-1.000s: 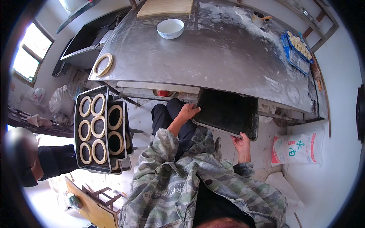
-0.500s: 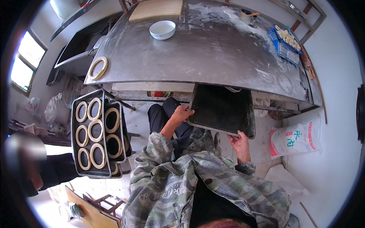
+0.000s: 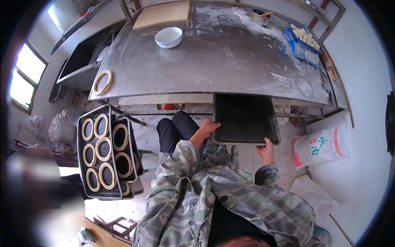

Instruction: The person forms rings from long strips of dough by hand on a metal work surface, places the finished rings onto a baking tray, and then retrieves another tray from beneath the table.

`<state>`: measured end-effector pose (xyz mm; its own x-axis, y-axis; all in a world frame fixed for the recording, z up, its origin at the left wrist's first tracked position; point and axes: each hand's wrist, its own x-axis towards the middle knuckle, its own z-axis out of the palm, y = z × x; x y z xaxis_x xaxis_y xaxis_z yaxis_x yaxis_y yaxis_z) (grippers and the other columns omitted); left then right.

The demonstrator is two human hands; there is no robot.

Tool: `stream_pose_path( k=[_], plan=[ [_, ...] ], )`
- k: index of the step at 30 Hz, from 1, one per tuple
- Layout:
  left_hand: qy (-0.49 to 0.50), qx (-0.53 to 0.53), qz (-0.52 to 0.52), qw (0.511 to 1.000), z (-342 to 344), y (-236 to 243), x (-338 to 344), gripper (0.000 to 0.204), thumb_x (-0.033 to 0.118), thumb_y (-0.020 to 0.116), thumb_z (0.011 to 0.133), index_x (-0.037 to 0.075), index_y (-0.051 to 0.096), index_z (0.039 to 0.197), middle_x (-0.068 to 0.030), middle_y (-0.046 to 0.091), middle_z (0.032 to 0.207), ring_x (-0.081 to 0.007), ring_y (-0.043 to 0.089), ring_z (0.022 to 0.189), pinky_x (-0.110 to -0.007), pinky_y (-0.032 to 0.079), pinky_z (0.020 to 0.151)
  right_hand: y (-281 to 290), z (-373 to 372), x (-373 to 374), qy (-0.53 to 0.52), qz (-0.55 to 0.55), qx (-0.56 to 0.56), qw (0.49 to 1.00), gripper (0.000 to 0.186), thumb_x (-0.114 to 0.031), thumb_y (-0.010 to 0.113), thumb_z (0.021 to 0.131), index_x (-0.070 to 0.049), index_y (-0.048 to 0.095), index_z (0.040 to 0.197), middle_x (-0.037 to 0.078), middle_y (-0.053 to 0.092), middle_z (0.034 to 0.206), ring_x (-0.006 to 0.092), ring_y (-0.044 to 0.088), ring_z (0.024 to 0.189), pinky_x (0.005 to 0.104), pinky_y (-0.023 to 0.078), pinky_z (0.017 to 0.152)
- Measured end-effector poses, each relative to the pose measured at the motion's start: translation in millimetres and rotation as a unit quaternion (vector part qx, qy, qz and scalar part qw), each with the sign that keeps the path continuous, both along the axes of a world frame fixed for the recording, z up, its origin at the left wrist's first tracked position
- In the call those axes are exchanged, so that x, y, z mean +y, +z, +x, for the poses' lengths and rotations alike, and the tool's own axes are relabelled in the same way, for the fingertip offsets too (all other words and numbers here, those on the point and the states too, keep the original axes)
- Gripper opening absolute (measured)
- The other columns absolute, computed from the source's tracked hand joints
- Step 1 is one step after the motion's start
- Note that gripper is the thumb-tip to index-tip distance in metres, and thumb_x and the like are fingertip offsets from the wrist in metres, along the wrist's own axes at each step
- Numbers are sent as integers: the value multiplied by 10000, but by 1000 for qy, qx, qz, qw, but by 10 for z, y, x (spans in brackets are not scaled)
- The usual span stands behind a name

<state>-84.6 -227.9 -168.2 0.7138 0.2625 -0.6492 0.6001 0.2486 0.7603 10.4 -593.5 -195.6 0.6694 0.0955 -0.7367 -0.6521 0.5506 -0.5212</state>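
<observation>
Black tray (image 3: 246, 117): directly beyond the lap, lying away from the hands and toward the table; its far end is cut off from view at the table's edge.
Long axis: cannot be told for certain (the far side is hidden); the visible part looks wider from hand to hand than it is deep.
Left hand (image 3: 210, 126): grasping the tray's left side, short of its near corner, thumb at the rim.
Right hand (image 3: 266, 150): grasping the near edge by the right corner, fingers partly hidden.
Nearer hand: neither; both touch the tray, the left one set farther forward.
Steel table (image 3: 197, 68): beyond both hands, its front edge meeting the tray's visible far limit.
White bowl (image 3: 168, 37): on the table, ahead and left of the left hand.
Lone dough ring (image 3: 95, 85): at the table's corner, farther left.
Loaded tray (image 3: 101, 194): well left of the left hand, six rings inside.
White sack (image 3: 317, 145): right of the right hand.
</observation>
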Motion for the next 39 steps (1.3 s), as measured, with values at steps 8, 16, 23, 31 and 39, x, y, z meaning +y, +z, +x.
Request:
stream_pose_path(
  k=[8,16,23,31,39],
  plan=[
    [-83,5,14,996,281,213,-323,348,261,745,887,-16,632,1065,-80,659,898,-211,653,777,-392,527,627,-300,610,-492,-102,-56,-37,992,419,-274,777,822,-165,621,1196,74,648,1202,316,616,1078,561,532,861],
    [-57,-35,-21,998,359,-69,30,465,272,695,915,22,616,1299,-63,692,989,-183,673,800,-354,530,639,-599,822,-658,-72,-72,-25,994,459,-298,760,853,-137,611,1256,72,634,1267,299,593,1141,569,516,903],
    [8,-62,-30,998,372,208,87,405,301,675,935,44,652,1248,-53,706,984,-182,707,881,-340,540,668,-351,563,-787,-31,-103,-28,994,525,-377,731,896,-72,592,1301,155,649,1226,338,603,1153,541,505,944],
    [13,-60,-76,995,304,257,227,371,316,650,972,56,632,1237,-58,705,1076,-201,708,963,-371,528,783,8,660,-309,49,-626,-396,671,527,-358,660,957,54,576,1274,189,672,1178,277,662,1048,391,540,846],
    [37,-77,-101,991,269,500,311,464,318,644,977,13,579,1322,-96,704,1118,-222,705,987,-378,509,827,-138,2180,1183,27,-136,-244,960,494,-438,688,931,-99,589,1277,26,683,1070,215,685,974,388,581,762]
  ],
)
